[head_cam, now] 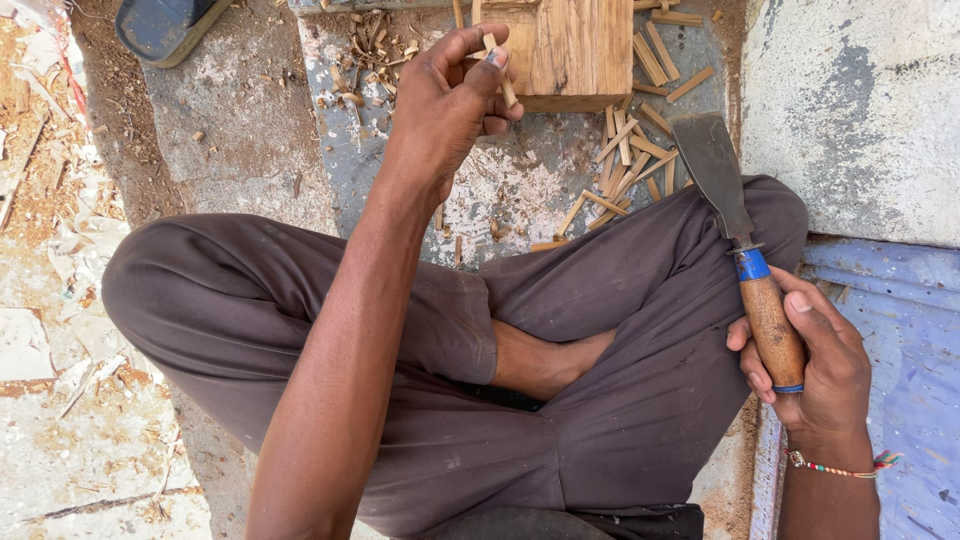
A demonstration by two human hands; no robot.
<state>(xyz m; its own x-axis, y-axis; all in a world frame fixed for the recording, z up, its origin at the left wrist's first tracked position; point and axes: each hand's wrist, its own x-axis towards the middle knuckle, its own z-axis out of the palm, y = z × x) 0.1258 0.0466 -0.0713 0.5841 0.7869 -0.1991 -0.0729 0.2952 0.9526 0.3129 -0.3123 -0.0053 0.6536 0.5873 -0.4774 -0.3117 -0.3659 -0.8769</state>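
Note:
I sit cross-legged on the ground. My left hand (450, 95) reaches forward and pinches a small wooden stick (497, 68) between thumb and fingers, right beside a wooden block (575, 45). My right hand (815, 365) rests by my right knee and grips the wooden handle of a broad-bladed knife (735, 220). Its blade points away from me over my knee. A pile of cut wooden sticks (630, 150) lies on the ground under and beside the block.
A dark sandal (165, 25) lies at the top left. A grey stone slab (855, 110) rises at the right, with a blue sheet (900, 300) below it. Wood chips and shavings (372, 45) litter the concrete floor.

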